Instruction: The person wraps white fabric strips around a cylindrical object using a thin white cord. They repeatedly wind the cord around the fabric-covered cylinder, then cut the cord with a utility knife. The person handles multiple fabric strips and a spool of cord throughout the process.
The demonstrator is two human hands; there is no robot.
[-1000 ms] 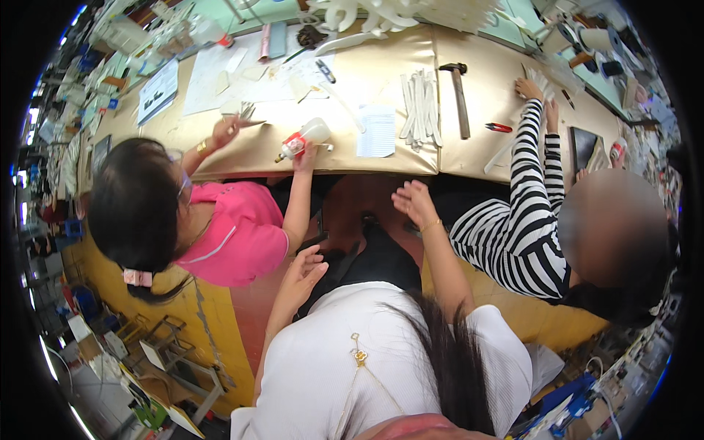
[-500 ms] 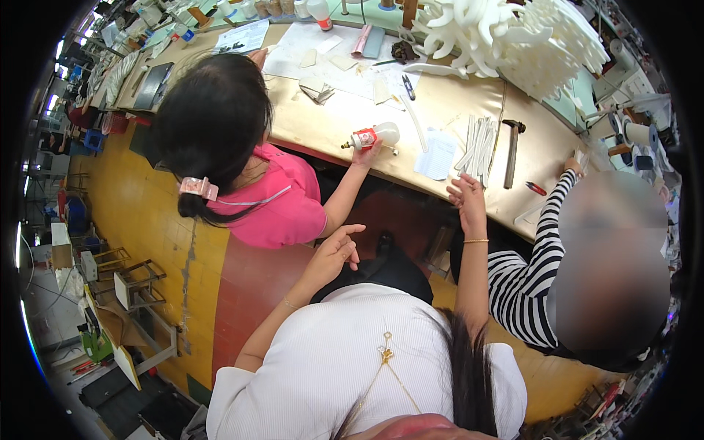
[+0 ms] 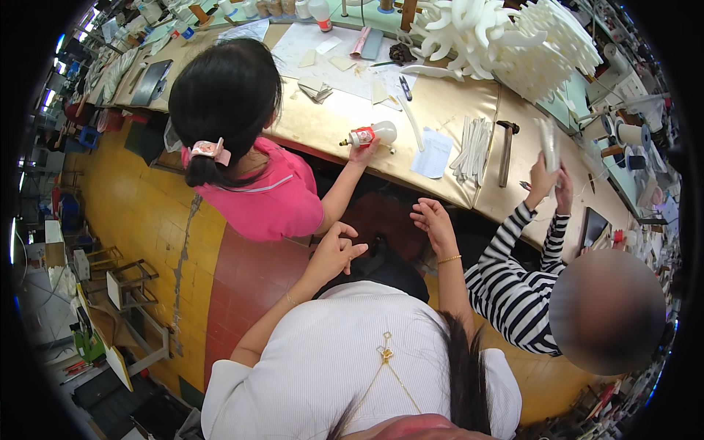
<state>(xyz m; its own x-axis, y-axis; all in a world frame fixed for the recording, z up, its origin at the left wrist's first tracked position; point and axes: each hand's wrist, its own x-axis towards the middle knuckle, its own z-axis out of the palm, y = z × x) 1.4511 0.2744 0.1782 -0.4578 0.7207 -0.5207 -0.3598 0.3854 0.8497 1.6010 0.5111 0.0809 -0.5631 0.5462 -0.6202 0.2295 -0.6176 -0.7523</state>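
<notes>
My left hand [image 3: 336,251] is held in the air in front of my body, its fingers bent and apart, nothing in them. Also empty, my right hand [image 3: 434,224] hovers just short of the table edge, fingers loosely curled and spread. Nearest to it on the table lie a sheet of paper [image 3: 433,153] and a bundle of thin white strips [image 3: 471,150]. Beyond my left hand, a person in pink holds a clear squeeze bottle [image 3: 378,134] with a red label, tilted on its side over the table edge.
A hammer [image 3: 506,154] lies right of the strips. At the right, a person in a striped top [image 3: 506,293] lifts a pale bundle [image 3: 547,143] in both hands. Snips [image 3: 405,88] and fabric scraps [image 3: 342,63] lie farther back, near a pile of white foam pieces [image 3: 506,44].
My right hand has drawn back from beside the strips toward my body and left. The striped person has raised a pale bundle off the table. The pink-shirted person's head has shifted slightly.
</notes>
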